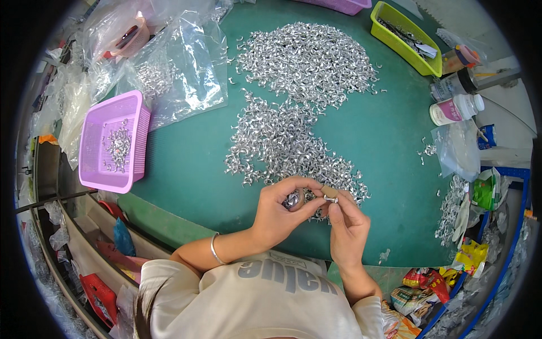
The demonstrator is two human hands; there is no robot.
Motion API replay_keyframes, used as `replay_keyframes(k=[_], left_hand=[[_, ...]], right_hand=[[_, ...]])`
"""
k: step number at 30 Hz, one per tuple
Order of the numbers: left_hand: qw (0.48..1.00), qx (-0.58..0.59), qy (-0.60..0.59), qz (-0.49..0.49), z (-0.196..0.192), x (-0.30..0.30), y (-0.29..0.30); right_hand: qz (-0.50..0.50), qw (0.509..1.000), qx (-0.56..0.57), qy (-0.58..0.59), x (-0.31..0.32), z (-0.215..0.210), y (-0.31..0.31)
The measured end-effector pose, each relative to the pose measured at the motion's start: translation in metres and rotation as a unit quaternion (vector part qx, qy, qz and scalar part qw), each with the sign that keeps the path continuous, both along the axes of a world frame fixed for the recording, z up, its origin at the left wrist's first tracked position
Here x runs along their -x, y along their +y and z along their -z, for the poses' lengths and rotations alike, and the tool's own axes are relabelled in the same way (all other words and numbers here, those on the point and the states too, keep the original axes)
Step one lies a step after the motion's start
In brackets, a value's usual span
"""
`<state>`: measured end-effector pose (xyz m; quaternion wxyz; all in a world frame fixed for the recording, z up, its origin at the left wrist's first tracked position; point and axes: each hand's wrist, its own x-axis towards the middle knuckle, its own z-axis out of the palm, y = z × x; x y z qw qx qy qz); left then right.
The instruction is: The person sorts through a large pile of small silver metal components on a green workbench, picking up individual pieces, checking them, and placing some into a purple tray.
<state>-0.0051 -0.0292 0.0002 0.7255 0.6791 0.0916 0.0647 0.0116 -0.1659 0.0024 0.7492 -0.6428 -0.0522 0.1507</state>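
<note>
Bright, soft light covers the green table, glare streaks the clear bag on its left, and straight edges bend beyond its sides.

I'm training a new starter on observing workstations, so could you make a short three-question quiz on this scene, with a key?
1. Multiple choice: What do the left hand and right hand meet around?
A) A purple basket
B) A small silvery piece
C) A clear plastic bag

2. True or false: A silvery bangle is worn on the left wrist.

3. Fill the gap: Seen from the person's place, the yellow-green tray is at the far ____ of the green table.

Key: 1. B; 2. True; 3. right
</note>
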Motion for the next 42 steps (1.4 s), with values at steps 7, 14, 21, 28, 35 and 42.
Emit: replay_keyframes(k=[7, 14, 21, 28, 35, 42], left_hand=[[0.999, 0.010, -0.036, -0.021, -0.002, 0.001, -0.003], [0.999, 0.031, 0.002, -0.015, -0.007, 0.004, -0.001], [0.997, 0.070, 0.032, -0.009, -0.008, 0.003, 0.001], [0.955, 0.232, 0.178, 0.046, -0.011, 0.003, 0.009], [0.874, 0.386, 0.274, 0.113, -0.003, 0.001, 0.022], [0.823, 0.469, 0.308, 0.090, 0.018, 0.005, 0.025]], right_hand=[[0.025, 0.991, 0.080, -0.103, 0.003, -0.006, 0.007], [0.072, 0.994, -0.066, 0.039, 0.007, 0.003, 0.012], [0.049, 0.993, -0.077, 0.081, 0.006, -0.003, 0.014], [0.051, 0.992, 0.103, -0.044, 0.005, -0.001, 0.010], [0.049, 0.855, 0.374, -0.357, 0.003, 0.002, 0.010], [0.035, 0.893, 0.338, -0.296, -0.006, 0.012, -0.005]])
